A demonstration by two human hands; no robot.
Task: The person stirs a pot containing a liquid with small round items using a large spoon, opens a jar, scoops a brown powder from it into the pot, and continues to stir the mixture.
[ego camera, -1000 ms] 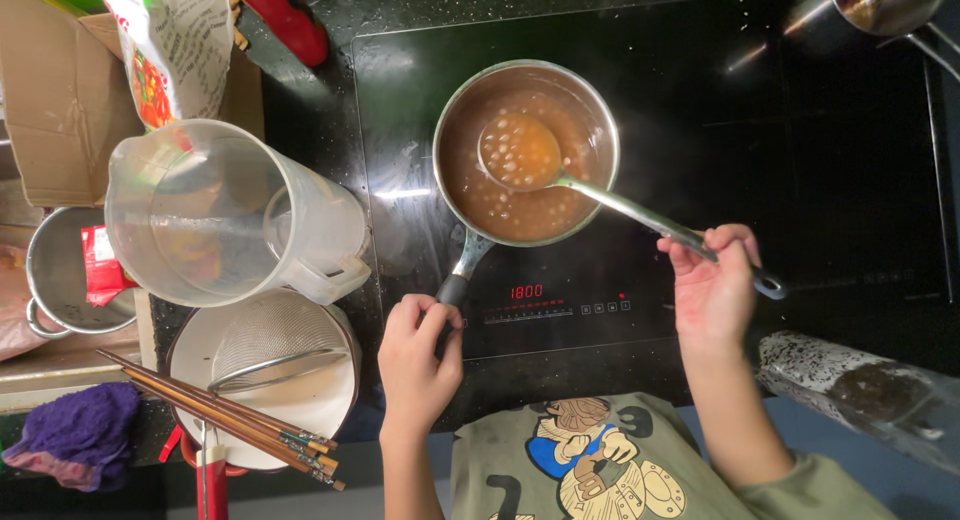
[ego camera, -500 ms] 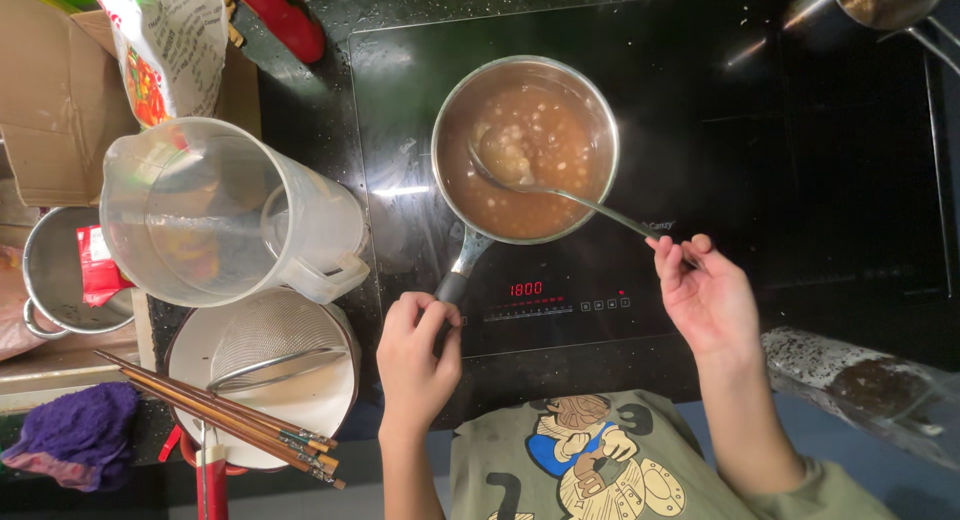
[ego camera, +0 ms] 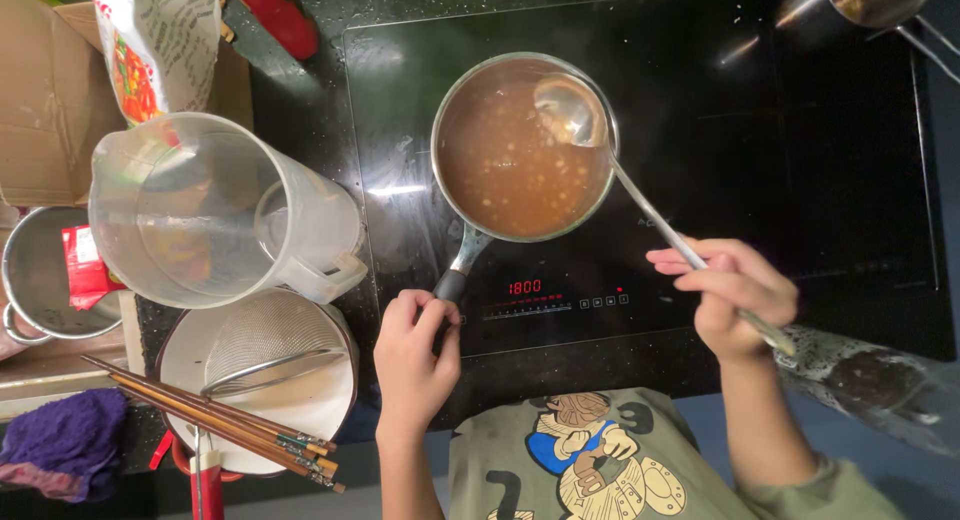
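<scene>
Now ladle at saucepan rim, earlier mid-soup.

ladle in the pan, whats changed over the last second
The ladle bowl swung from the pan's middle to its far right rim, lifted at the surface. The right hand kept its grip on the handle. The left hand stayed on the saucepan handle; jug and bowl unmoved.

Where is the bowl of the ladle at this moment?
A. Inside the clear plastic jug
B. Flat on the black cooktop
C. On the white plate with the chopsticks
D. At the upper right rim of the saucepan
D: the ladle sits at the upper right rim of the saucepan, its handle in the right hand.
</scene>
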